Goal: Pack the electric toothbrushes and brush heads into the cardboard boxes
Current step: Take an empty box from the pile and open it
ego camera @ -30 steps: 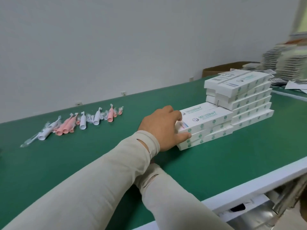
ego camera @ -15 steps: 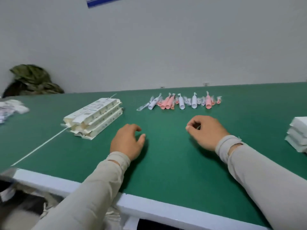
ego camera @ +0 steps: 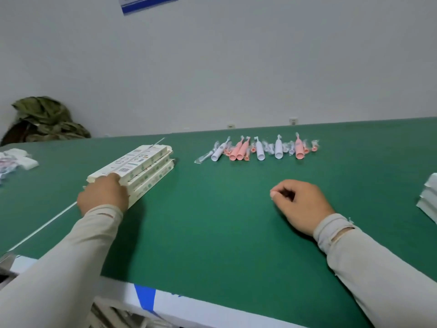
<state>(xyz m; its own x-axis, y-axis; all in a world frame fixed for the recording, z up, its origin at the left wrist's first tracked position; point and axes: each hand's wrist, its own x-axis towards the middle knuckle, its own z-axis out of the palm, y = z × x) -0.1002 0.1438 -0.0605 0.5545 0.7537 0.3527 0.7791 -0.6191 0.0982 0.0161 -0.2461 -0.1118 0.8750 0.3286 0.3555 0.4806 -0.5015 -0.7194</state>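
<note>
Hands first: my left hand (ego camera: 103,196) reaches out along its pale sleeve (ego camera: 71,254) and lies on the near end of the stack of flat boxes (ego camera: 139,169), fingers curled over that end, gripping it. I can't see the fingertips themselves. My right hand (ego camera: 301,204) rests on the green table (ego camera: 212,221), fingers loosely curled with nothing in them, well apart from everything. Toothbrushes (ego camera: 260,150), white and pink, lie in a row at the far side with small wrapped brush heads (ego camera: 289,147) among them, beyond both hands. More white boxes (ego camera: 429,200) sit at the right edge.
</note>
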